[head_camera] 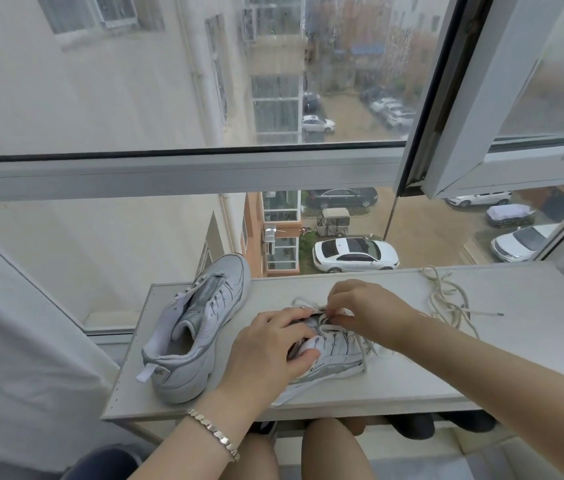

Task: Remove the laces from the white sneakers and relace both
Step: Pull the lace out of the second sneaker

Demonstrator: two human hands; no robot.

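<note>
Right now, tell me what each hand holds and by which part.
Left hand grips the white-and-silver sneaker across its tongue opening; right hand pinches that sneaker's white cord lace where it crosses the eyelets.

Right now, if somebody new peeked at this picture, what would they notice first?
Two hands are busy in the middle of the board: the left hand holds down a white sneaker while the right hand pinches its lace. A second sneaker sits just left with no lace showing, and a loose lace lies tangled at the right. Behind, a big window looks down on parked cars.
</note>
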